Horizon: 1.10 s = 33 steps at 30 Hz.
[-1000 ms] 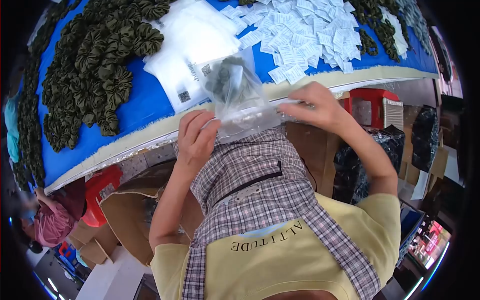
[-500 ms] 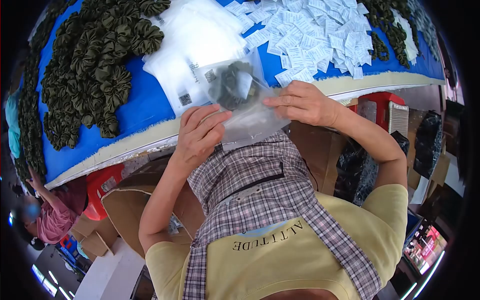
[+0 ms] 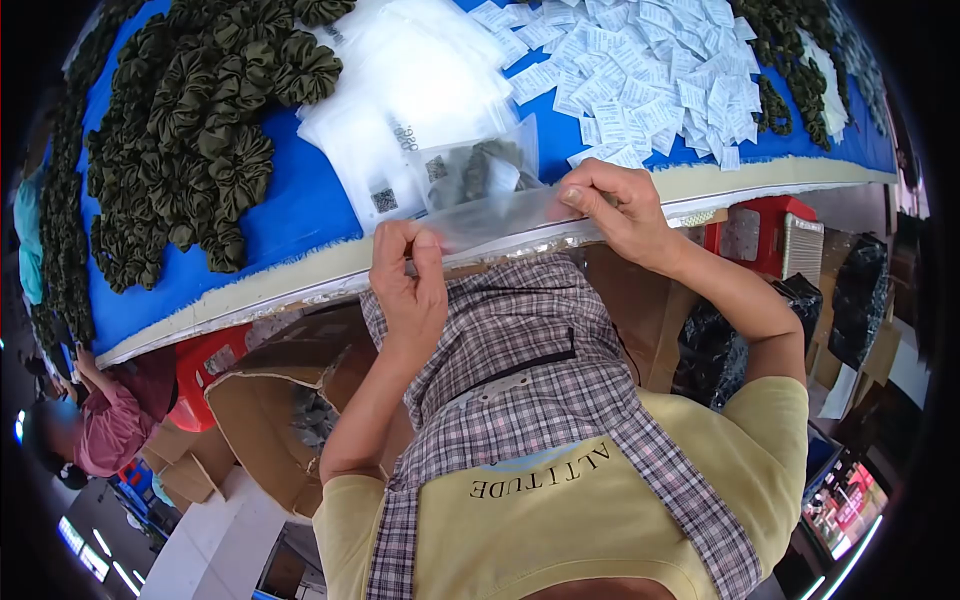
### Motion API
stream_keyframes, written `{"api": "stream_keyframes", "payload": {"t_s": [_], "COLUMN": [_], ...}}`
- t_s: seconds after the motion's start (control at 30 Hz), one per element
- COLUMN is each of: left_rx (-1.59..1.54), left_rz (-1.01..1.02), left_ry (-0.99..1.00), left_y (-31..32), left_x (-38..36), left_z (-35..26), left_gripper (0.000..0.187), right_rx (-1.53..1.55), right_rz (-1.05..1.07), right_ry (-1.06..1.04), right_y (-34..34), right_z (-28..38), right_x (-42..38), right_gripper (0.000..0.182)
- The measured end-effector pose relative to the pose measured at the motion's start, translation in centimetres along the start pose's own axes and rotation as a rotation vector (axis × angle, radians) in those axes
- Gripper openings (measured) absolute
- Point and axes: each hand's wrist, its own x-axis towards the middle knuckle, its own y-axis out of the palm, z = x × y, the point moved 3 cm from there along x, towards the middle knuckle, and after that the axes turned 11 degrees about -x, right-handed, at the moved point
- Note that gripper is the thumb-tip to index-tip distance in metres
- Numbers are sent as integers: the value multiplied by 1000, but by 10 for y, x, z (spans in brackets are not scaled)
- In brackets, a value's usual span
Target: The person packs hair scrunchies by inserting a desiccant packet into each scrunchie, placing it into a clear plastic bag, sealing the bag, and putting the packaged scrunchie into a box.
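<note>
A frosted plastic bag [image 3: 485, 220] lies across the near table edge, its lower part folded up or pulled taut. Inside it is a dark green scrunchie [image 3: 472, 172] with a small white slip, partly veiled by the film. My left hand [image 3: 408, 280] pinches the bag's near left corner between thumb and fingers. At the right end of the same edge, my right hand [image 3: 628, 212] grips it with thumb and curled fingers. Just beyond lies a stack of similar clear bags [image 3: 410, 90] with printed codes.
Dark green scrunchies [image 3: 200, 130] are heaped at the left of the blue table [image 3: 300, 205]. Printed white slips [image 3: 640, 85] lie spread to the right. Below the edge stand an open cardboard box [image 3: 265, 425] and red stools [image 3: 750, 235]. Another person [image 3: 115, 430] is at far left.
Both hands have moved to the bag's near edge and now pinch its two ends. The bag's lower part, flat before, is drawn up into a narrow band, covering part of the scrunchie.
</note>
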Motion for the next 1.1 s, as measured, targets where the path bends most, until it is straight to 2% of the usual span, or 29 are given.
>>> {"api": "stream_keyframes", "payload": {"t_s": [0.07, 0.1, 0.23, 0.27, 0.33, 0.4, 0.43, 0.57, 0.6, 0.73, 0.77, 0.9, 0.93, 0.97, 1.03, 1.07, 1.1], "left_rx": [-50, -50, 486, 486, 635, 779, 775, 1048, 1041, 1012, 1007, 41, -2, -84, 134, 307, 520], "left_rz": [-62, -64, -14, -14, -45, -80, -80, -63, -64, 108, 110, -68, -91, -138, -223, -183, -160], "left_ry": [-82, -83, -4, -4, 165, 344, 349, 475, 482, 355, 361, 171, 188, 65, 126, 225, 155], "left_y": [0, 0, 2, 3, 7, 13, 17, 35, 37, 46, 47, 31, 18, -1, -55, -88, -119], "left_x": [-2, -2, -2, -1, 3, 6, 6, -2, -3, 0, -1, 16, 20, 21, 12, 3, -11], "left_z": [3, 3, 2, 4, 6, 5, 2, -21, -22, -13, -15, -19, -22, -29, -57, -72, -90], "left_gripper": [10, 10, 9, 9, 3, 11, 11, 43, 43, 61, 61, 56, 57, 56, 53, 52, 53], "right_rx": [79, 79, 41, 41, -131, -309, -313, -994, -1003, -959, -965, -780, -725, -666, -704, -741, -791], "right_rz": [-9, -7, 56, 57, 74, 86, 81, -405, -410, -130, -134, -65, -120, -172, -248, -322, -327], "right_ry": [127, 126, 315, 315, 451, 580, 579, -367, -368, -135, -132, -293, -287, -283, -279, -269, -324], "right_y": [3, 4, 10, 11, 12, 11, 14, 40, 43, 59, 58, 50, 43, 35, 6, -9, -18], "right_z": [0, 1, 3, 7, 20, 28, 26, 21, 19, 16, 18, 24, 22, 17, 5, -1, -6], "right_x": [0, 0, 0, 2, 7, 10, 8, -12, -16, -19, -20, -8, -2, 8, 30, 43, 59], "right_gripper": [10, 10, 5, 5, 13, 24, 24, 45, 45, 57, 57, 51, 44, 41, 34, 28, 25]}}
